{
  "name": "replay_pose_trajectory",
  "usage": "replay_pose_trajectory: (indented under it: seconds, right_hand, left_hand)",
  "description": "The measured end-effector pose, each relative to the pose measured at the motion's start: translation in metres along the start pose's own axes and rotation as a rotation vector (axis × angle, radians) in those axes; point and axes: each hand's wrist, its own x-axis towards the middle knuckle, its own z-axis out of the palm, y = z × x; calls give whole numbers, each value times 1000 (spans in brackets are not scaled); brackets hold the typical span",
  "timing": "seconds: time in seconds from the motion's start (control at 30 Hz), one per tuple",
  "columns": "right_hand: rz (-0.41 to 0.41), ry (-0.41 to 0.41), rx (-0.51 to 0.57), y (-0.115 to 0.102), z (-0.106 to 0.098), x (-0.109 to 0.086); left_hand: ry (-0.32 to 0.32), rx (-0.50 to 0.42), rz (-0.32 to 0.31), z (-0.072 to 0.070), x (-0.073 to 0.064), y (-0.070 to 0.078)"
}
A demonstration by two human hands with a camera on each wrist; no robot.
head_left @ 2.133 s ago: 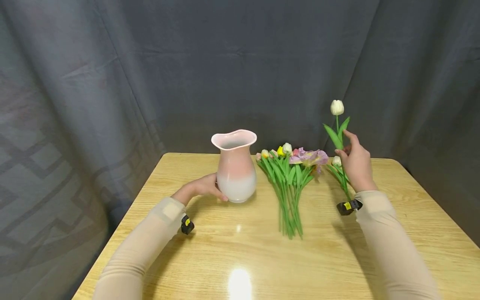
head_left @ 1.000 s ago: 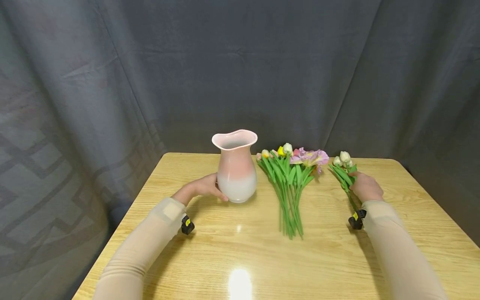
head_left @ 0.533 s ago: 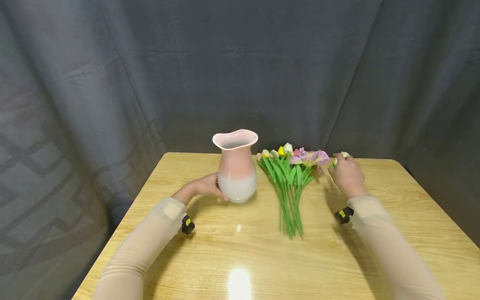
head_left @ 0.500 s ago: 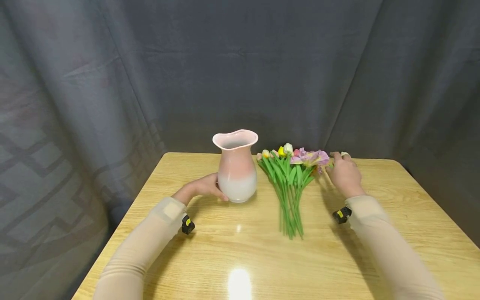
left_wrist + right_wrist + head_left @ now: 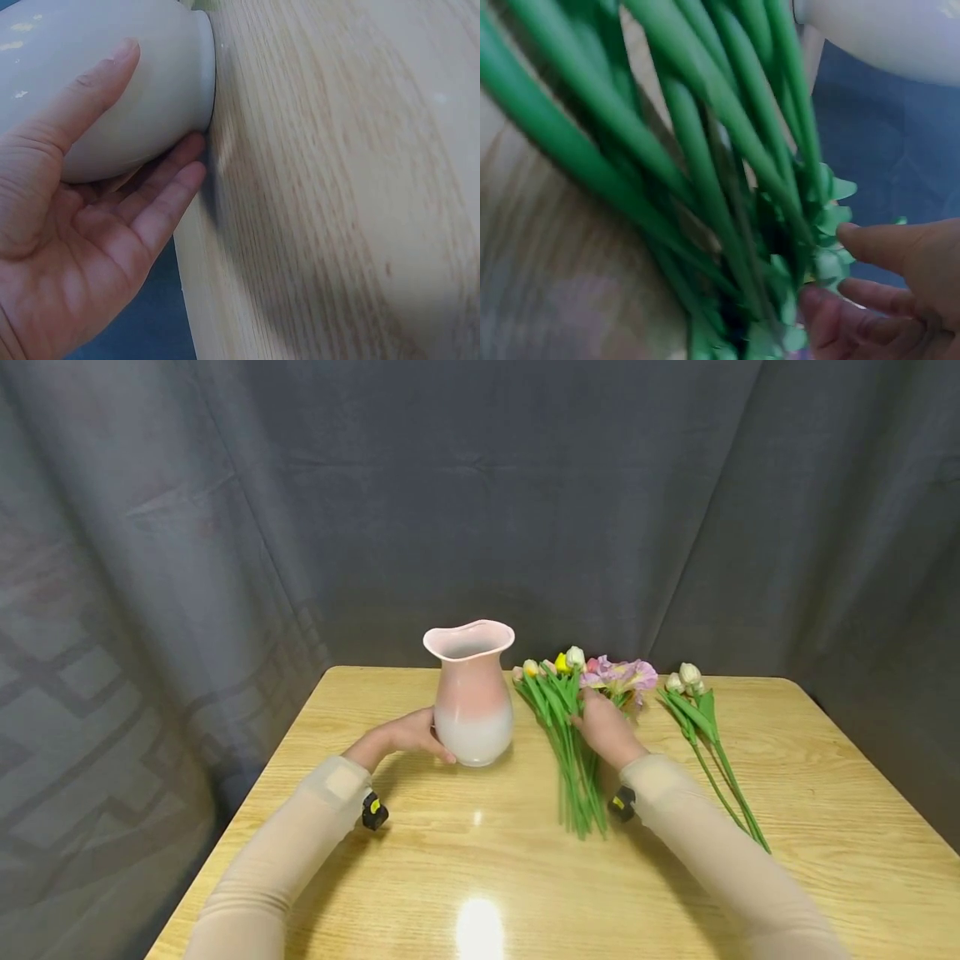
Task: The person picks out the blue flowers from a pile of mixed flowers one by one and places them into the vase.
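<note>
A pink and white vase point(image 5: 476, 693) with a wavy rim stands upright on the table. My left hand point(image 5: 411, 731) holds its lower side; in the left wrist view the thumb lies along the vase point(image 5: 161, 71) and the fingers reach behind it near the foot. My right hand point(image 5: 606, 727) is over a bunch of artificial flowers point(image 5: 562, 718), its fingers among the leaves. In the right wrist view the thumb and fingers of the right hand point(image 5: 907, 292) are apart beside the green stems point(image 5: 705, 150), with no stem clearly gripped.
Several white tulips point(image 5: 693, 693) lie apart on the right of the wooden table point(image 5: 420, 877). A purple flower point(image 5: 618, 675) lies at the bunch's right side. A dark grey curtain point(image 5: 480, 510) hangs behind the table.
My right hand has laid the white tulip beside the others on the right, let go, and moved left to the bunch. The left hand stays on the vase.
</note>
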Motion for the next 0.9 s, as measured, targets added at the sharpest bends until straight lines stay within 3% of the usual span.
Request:
replay_pose_trajectory:
  seconds: [0.27,0.5,0.7,0.9]
  right_hand:
    - [133,-71,264,12,9,12]
    - [246,-126,484,20,4,15]
    - [193,-23,505,17,-12,9]
    - [77,159,386,4,-49,6]
  left_hand:
    - [2,0,11,0,-1,1]
    - [-6,-10,6,0,0,-1]
    - [-3,-3,-4,0,0,-1]
    - [5,8,-3,1,0,0]
